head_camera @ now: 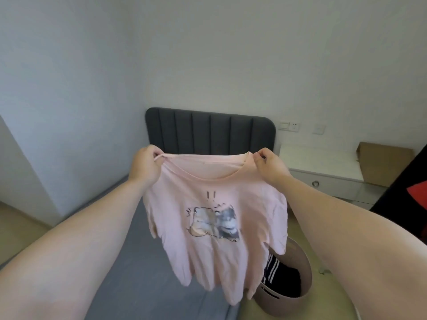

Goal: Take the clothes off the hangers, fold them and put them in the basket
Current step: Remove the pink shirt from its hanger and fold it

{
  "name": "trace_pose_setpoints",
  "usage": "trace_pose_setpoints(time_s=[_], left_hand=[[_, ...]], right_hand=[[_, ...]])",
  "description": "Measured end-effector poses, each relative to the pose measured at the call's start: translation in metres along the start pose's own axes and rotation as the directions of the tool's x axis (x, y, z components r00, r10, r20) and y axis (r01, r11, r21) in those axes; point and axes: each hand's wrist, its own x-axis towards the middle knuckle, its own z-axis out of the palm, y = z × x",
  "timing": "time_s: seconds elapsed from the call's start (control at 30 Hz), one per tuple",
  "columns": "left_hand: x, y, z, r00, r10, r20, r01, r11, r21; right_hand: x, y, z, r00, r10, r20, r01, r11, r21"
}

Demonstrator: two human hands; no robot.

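A pink T-shirt (208, 229) with a printed picture on its front hangs in the air in front of me, above the bed. My left hand (145, 166) grips its left shoulder by the collar. My right hand (269, 166) pinches the right shoulder by the collar. The shirt hangs full length, print facing me, with no hanger visible in it. Below and to the right stands a round beige basket (302, 271) on the floor; dark clothes with white stripes (277, 273) lie inside it. The shirt's hem hides part of the basket.
A bed with a grey sheet (129, 262) and a dark padded headboard (210, 130) lies under the shirt. A white nightstand (323, 172) with a cardboard box (383, 165) stands at the right. A black and red garment (411, 195) hangs at the right edge.
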Motion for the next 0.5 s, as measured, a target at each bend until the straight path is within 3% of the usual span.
trace_pose_setpoints(time_s=[0.1,0.27,0.4,0.5], left_hand=[[0.001,0.0,-0.003,0.995,0.102,-0.009,-0.098,0.977,0.19],[-0.001,0.001,-0.01,0.994,0.111,-0.017,-0.095,0.913,0.397],[-0.007,-0.009,-0.014,0.996,-0.071,0.052,0.031,0.839,0.544],[-0.01,-0.016,-0.018,0.97,-0.165,0.177,0.019,0.783,0.621]], right_hand=[[0.0,-0.006,0.0,0.999,-0.003,0.032,0.003,1.0,-0.005],[-0.002,-0.008,0.003,0.998,-0.01,0.058,0.012,0.999,-0.046],[-0.007,-0.005,0.005,0.989,-0.046,0.139,0.06,0.993,-0.098],[-0.009,-0.005,0.007,0.987,-0.057,0.151,0.082,0.983,-0.167]])
